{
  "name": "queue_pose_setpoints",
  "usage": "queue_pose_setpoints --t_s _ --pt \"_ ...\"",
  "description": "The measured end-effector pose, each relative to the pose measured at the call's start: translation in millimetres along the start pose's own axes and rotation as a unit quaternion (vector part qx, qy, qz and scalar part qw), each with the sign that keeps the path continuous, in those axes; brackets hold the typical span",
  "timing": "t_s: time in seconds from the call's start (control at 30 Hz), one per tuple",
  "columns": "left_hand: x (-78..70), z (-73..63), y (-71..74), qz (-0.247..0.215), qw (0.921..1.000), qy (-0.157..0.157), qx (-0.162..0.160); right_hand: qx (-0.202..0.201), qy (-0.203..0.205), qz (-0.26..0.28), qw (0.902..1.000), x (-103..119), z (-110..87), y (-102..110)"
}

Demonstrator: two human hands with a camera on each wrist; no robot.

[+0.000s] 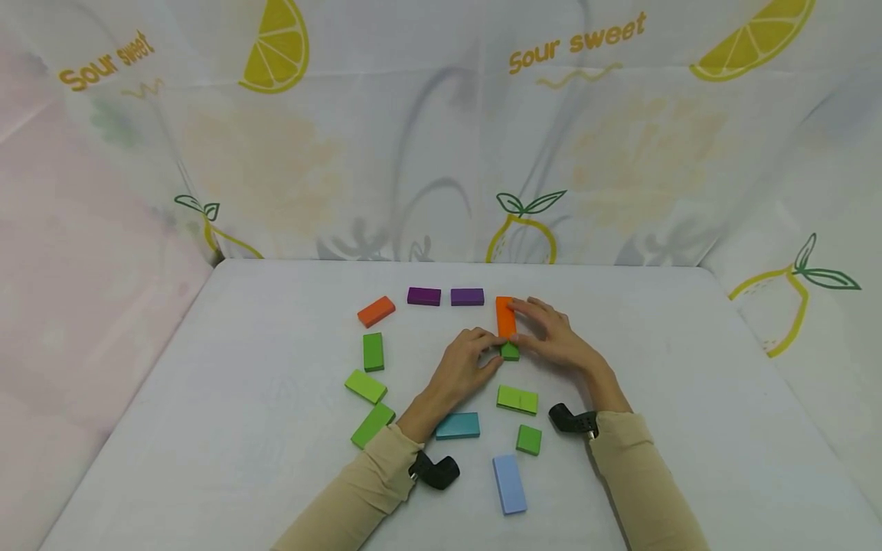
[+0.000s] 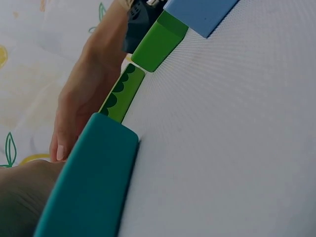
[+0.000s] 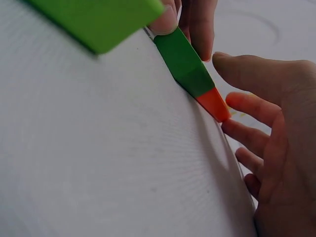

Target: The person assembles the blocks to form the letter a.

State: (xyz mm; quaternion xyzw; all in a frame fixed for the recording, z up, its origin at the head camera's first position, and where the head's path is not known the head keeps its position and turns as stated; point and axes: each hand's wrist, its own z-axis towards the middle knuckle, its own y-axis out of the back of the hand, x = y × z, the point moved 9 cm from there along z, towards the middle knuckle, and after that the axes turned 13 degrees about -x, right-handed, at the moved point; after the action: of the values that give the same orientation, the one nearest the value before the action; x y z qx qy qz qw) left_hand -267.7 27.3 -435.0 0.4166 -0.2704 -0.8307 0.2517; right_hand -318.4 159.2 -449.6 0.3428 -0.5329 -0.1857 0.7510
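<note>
While my left hand point(image 1: 462, 363) appeared to pinch a green block point(image 1: 510, 353) lightly, thumb at its near end & fingers bent over it, my right hand point(image 1: 558, 340) spread loosely along the R side of an orange block point(image 1: 505, 317), fingertips at its far end, thumb near the seam btwn the two. It had no firm grip that I could make out. Both blocks lay end to end on the white table point(image 1: 241, 344), R of a violet block point(image 1: 467, 297) & beyond a lime block point(image 1: 517, 399). A teal block point(image 1: 458, 425) sat by my left wrist; a pale blue block point(image 1: 510, 486) lay nearest me.

By my read, the step in hand was alignment, i.e. squaring green to orange. The next move called, I'd judge, for holding orange steady, straightening the joint, then lifting both hands w/o nudging either pc.

On the backdrop point(image 1: 427, 130), yellow-orange lettering point(image 1: 579, 42) read "Sour sweet" twice, w/ lemon drawings point(image 1: 279, 50) nearby. No brand or label was legible on the blocks; the lime one showed only dark-green scallops, no text. Any mark on my black wrist cameras point(image 1: 437, 471) was too small to read.
</note>
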Motion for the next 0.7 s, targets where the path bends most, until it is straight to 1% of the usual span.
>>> queue_pose_setpoints --t_s 0.17,0.3,0.37,0.43,0.57,0.63,0.7 --pt "1.2 0.5 -1.7 -0.001 1.0000 0.006 0.002 0.008 0.011 0.006 0.9999 1.2 -0.5 0.4" --pt "2.5 0.3 -2.8 -0.009 0.9998 0.015 0.008 0.009 0.009 0.008 0.9999 1.1 -0.7 0.4" --pt "2.3 0.8 -2.6 -0.021 0.9995 0.016 0.019 0.008 0.006 0.004 0.9999 0.1 -0.9 0.4" --pt "4.0 1.1 -2.6 -0.038 0.9983 0.026 0.037 0.007 0.005 0.001 1.0000 -0.9 -1.0 0.3" --pt "8.0 4.5 2.9 -0.073 0.9928 0.053 0.079 0.008 0.005 0.002 1.0000 -1.2 -0.8 -0.2" --pt "9.7 8.0 8.5 -0.081 0.9911 0.060 0.086 0.009 0.004 0.002 0.9999 -0.6 -0.6 -0.6" --pt "9.8 12.8 14.9 -0.083 0.9921 0.051 0.079 0.011 0.001 0.002 0.9999 -0.2 -0.7 -0.9"
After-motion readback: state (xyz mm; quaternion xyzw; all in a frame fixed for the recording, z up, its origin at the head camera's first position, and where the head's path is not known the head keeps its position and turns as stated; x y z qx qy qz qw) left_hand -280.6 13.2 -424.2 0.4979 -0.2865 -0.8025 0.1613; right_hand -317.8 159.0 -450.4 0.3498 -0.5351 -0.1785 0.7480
